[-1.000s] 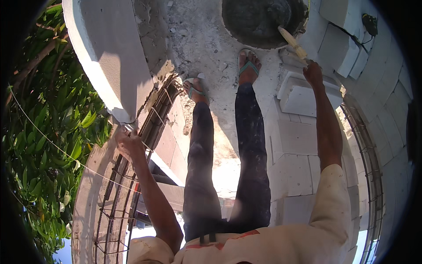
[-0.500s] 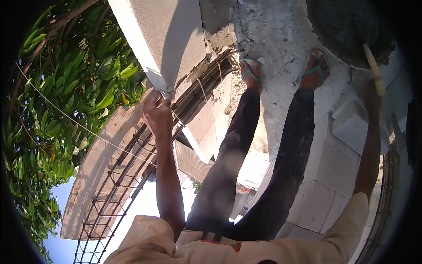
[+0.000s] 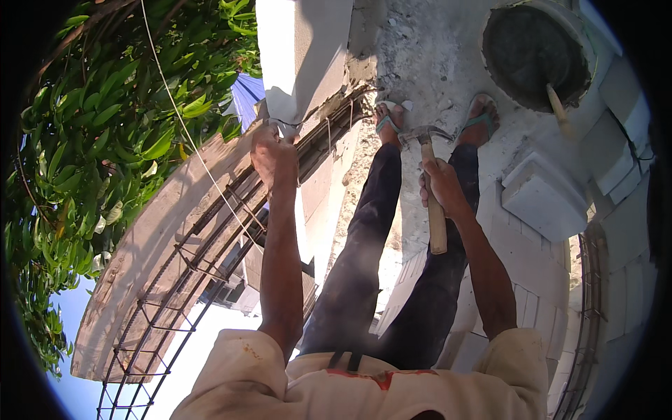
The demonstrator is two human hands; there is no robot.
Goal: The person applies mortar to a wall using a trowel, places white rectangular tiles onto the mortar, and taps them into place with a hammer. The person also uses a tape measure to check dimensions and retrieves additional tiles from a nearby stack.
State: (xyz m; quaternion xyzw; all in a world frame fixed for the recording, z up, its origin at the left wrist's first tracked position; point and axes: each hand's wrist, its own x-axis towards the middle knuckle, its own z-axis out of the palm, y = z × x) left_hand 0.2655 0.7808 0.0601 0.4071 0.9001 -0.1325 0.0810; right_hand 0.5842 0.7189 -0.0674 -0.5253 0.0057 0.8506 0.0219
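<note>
My right hand [image 3: 444, 186] grips the wooden handle of a claw hammer [image 3: 437, 238], its steel head upward, in front of my legs. My left hand [image 3: 274, 157] has its fingers closed around something small and light-coloured at the lower end of a white wall block [image 3: 315, 49]; I cannot make out what it is. A dark wire crosses just above those fingers. Beside that hand runs a steel rebar cage [image 3: 183, 257] along a wooden plank [image 3: 124, 294].
My sandalled feet stand on a dusty concrete surface [image 3: 427, 49]. A round tub of grey mortar [image 3: 525, 49] with a wooden handle in it sits at upper right. White blocks [image 3: 542, 196] are stacked rightward. Foliage, a thin string [image 3: 168, 91] and an open edge lie left.
My right hand has left the tub's wooden handle and moved inward, now holding a hammer. My left hand appears higher and further right in the picture as the view has shifted.
</note>
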